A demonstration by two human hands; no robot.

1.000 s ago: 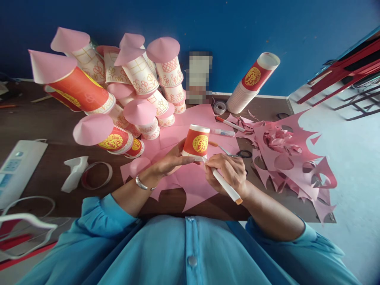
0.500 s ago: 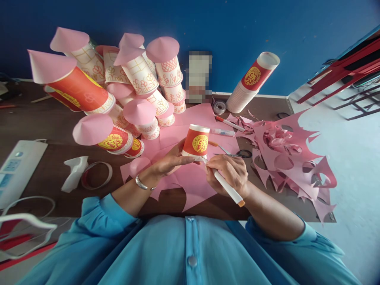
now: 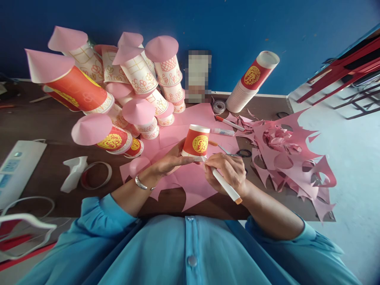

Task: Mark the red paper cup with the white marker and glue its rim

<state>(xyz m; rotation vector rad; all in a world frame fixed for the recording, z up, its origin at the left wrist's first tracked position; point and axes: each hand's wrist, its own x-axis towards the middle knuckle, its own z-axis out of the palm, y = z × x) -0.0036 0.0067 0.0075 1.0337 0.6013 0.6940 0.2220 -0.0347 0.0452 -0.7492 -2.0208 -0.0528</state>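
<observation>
A red paper cup [image 3: 196, 140] with a yellow round emblem is held above the pink paper sheets [image 3: 192, 184] by my left hand [image 3: 172, 160], whose fingers reach round its lower side. My right hand [image 3: 227, 172] grips a white marker [image 3: 226, 185] with an orange end. The marker's tip meets the cup's lower white edge. Behind and to the left stand several decorated cups with pink paper cones [image 3: 139, 111], some white with drawn flowers [image 3: 142, 79], others red.
Pink paper scraps [image 3: 285, 154] lie at the right. Scissors [image 3: 227, 151], a glue tube [image 3: 222, 132], another marker [image 3: 230, 123] and clear tape [image 3: 219, 106] lie beyond my hands. A cup stack [image 3: 245, 89] stands at the back; a tape ring [image 3: 96, 175] and power strip [image 3: 20, 170] are left.
The rear end of the white marker has shifted slightly to the left with my right hand. My left hand and the cup have hardly moved.
</observation>
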